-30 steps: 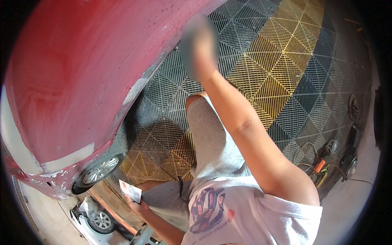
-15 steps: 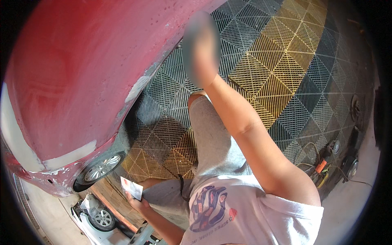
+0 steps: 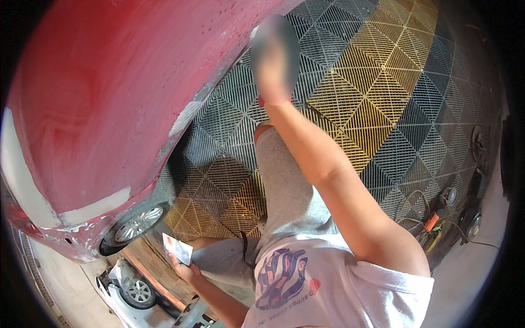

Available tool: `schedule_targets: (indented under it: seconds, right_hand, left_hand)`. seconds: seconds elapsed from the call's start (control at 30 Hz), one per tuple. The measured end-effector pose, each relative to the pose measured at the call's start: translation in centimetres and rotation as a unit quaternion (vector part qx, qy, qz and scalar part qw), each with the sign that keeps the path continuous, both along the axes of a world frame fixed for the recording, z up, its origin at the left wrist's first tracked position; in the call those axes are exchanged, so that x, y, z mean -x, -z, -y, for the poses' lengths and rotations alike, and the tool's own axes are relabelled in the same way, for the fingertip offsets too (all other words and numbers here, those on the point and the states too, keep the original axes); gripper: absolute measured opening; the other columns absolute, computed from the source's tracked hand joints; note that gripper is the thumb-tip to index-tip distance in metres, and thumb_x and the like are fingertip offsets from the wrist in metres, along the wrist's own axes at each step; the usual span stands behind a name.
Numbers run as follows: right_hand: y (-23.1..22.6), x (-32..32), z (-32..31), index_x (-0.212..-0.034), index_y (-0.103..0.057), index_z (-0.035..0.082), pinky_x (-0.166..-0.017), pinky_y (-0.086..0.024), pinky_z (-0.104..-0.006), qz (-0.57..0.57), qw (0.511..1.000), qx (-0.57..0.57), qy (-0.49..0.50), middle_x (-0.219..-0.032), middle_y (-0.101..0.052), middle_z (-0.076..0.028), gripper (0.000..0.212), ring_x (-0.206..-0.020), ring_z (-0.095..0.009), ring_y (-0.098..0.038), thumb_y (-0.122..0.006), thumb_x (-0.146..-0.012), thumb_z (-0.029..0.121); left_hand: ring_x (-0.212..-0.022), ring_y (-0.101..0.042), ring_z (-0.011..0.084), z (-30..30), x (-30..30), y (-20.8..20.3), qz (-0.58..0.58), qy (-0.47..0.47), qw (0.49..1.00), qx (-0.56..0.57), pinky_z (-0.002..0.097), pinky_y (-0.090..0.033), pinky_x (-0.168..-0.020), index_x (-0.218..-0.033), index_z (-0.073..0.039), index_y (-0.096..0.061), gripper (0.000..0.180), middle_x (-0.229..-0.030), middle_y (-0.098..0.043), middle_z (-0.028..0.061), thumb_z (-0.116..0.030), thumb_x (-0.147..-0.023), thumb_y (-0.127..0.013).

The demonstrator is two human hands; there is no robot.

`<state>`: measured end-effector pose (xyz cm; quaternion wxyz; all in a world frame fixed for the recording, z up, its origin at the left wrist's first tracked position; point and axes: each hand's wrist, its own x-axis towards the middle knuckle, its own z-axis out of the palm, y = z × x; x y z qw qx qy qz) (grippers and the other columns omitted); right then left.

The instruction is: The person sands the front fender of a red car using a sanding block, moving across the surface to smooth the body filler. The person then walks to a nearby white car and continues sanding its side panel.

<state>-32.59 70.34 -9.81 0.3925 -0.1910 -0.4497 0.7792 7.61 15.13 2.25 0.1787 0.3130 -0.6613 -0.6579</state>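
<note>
My left hand (image 3: 185, 268) is closed around the edge of a small flat white card (image 3: 178, 250) with a reddish smear near its top, held low beside my bent leg. My right arm reaches far forward toward the lower edge of a red car body (image 3: 109, 120). A blurred oval covers my right hand (image 3: 275, 63), so its fingers and anything in them are hidden. Pale filler patches (image 3: 184, 118) mark the panel's lower edge, and the red paint looks dull and sanded. A bit of red shows at my right wrist.
The car's wheel (image 3: 138, 224) stands at the left. Interlocking grid floor tiles (image 3: 355, 93) in grey and yellow lie underfoot. Cords and an orange-ended tool (image 3: 432, 221) rest on the floor at the right. A white car part with a wheel (image 3: 139, 295) is at the lower left.
My right hand has shifted slightly to the right and away from the panel edge, and red now shows at the wrist. My left hand and the card have barely moved.
</note>
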Motion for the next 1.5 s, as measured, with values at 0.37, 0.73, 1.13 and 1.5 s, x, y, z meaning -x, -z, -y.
schedule_targets:
  seconds: [0.37, 0.73, 1.13, 1.5]
  right_hand:
    - [-1.3, -0.4, 3.6, -0.147, -0.061, 0.008, -0.122, -0.038, -0.0384, 0.006, 0.995, -0.099, -0.011, -0.137, -0.058, -0.014, 0.068, -0.137, -0.031, -0.054, -0.055, -0.083, -0.016]
    - [-0.5, 5.4, 1.3, -0.158, -0.042, 0.001, -0.126, -0.033, -0.0382, 0.004, 0.995, 0.082, 0.061, -0.155, -0.047, -0.018, 0.073, -0.146, -0.032, -0.047, -0.052, -0.088, -0.014]
    - [1.5, 2.7, -4.3, -0.15, -0.051, 0.003, -0.118, -0.043, -0.0399, 0.06, 0.989, 0.127, 0.037, -0.147, -0.058, -0.016, 0.059, -0.137, -0.03, -0.056, -0.043, -0.094, -0.012]
    - [0.3, 2.8, 4.5, -0.143, -0.055, -0.001, -0.129, -0.031, -0.0386, -0.029, 0.999, 0.029, 0.022, -0.151, -0.051, -0.014, 0.062, -0.147, -0.028, -0.048, -0.046, -0.085, -0.019]
  left_hand:
    - [-0.137, -0.058, 0.0324, -1.2, 0.2, 0.0, 0.011, -0.043, 0.999, 0.006, 0.0444, -0.045, -0.115, -0.153, 0.003, -0.05, 0.057, -0.152, -0.058, 0.017, -0.037, -0.111, -0.055]
    - [-0.136, -0.059, 0.0312, -0.3, -0.4, 0.0, 0.019, -0.04, 0.999, -0.002, 0.0441, -0.044, -0.115, -0.154, 0.002, -0.05, 0.062, -0.151, -0.059, 0.0157, -0.042, -0.11, -0.057]
    - [-0.137, -0.057, 0.0318, -2.2, -0.5, -0.7, 0.03, -0.067, 0.997, 0.013, 0.0469, -0.042, -0.115, -0.155, -0.001, -0.049, 0.066, -0.153, -0.057, 0.0146, -0.045, -0.107, -0.061]
    - [-0.136, -0.058, 0.0318, -1.9, -0.3, -0.2, 0.008, -0.081, 0.997, 0.007, 0.0446, -0.046, -0.113, -0.154, 0.001, -0.05, 0.063, -0.153, -0.058, 0.0152, -0.041, -0.108, -0.06]
